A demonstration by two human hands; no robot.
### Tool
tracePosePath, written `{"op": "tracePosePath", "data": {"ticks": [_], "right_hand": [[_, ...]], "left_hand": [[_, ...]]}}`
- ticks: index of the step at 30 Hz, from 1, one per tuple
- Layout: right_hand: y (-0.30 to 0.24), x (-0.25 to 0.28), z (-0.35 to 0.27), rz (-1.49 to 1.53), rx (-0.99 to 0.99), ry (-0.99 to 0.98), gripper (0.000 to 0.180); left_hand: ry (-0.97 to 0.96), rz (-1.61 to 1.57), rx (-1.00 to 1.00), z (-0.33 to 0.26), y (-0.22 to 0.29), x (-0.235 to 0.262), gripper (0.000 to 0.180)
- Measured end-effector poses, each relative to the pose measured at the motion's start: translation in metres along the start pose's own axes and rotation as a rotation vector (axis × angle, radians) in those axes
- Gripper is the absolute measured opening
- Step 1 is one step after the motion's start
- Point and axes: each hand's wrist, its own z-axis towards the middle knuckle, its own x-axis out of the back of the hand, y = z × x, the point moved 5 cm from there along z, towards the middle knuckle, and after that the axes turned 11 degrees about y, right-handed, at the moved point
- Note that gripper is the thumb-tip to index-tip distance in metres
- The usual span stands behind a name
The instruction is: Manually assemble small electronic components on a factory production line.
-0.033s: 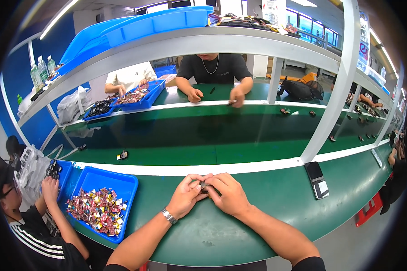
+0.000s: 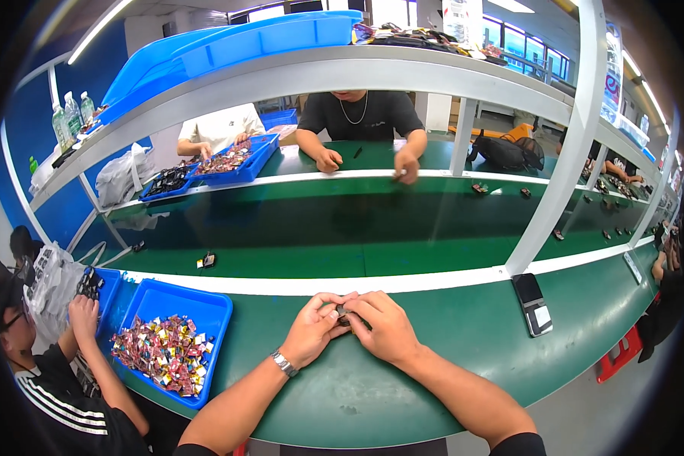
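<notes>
My left hand (image 2: 311,327) and my right hand (image 2: 384,325) meet over the green table (image 2: 342,410), near its far white edge. Between their fingertips they pinch a small dark piece (image 2: 343,313), mostly covered by the fingers, so its exact kind does not show. To the left of my left forearm stands a blue tray (image 2: 222,304) heaped with small circuit boards (image 2: 163,353) in reddish, yellow and white.
A black-and-white phone-like device (image 2: 533,304) lies to the right. Beyond the white edge runs a green conveyor belt (image 2: 304,254) carrying scattered small parts (image 2: 206,261). A white shelf post (image 2: 551,167) rises at right. Co-workers sit opposite and at left.
The hand of the person opposite has shifted slightly to the right. My own hands and the dark piece stay where they were.
</notes>
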Motion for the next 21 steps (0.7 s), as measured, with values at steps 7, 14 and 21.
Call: {"op": "tracePosePath", "data": {"ticks": [7,14,21], "right_hand": [[0.003,-0.003,-0.002,-0.029,-0.054,-0.018,0.016],[-0.001,-0.005,-0.002,-0.125,0.018,0.019,0.017],[-0.006,-0.010,-0.004,-0.179,0.055,-0.050,0.019]], "left_hand": [[0.003,-0.027,0.048,0.000,-0.001,0.004,0.021],[0.028,-0.017,0.059,0.000,-0.002,0.000,0.021],[0.039,-0.030,0.066,0.002,-0.007,0.008,0.024]]}}
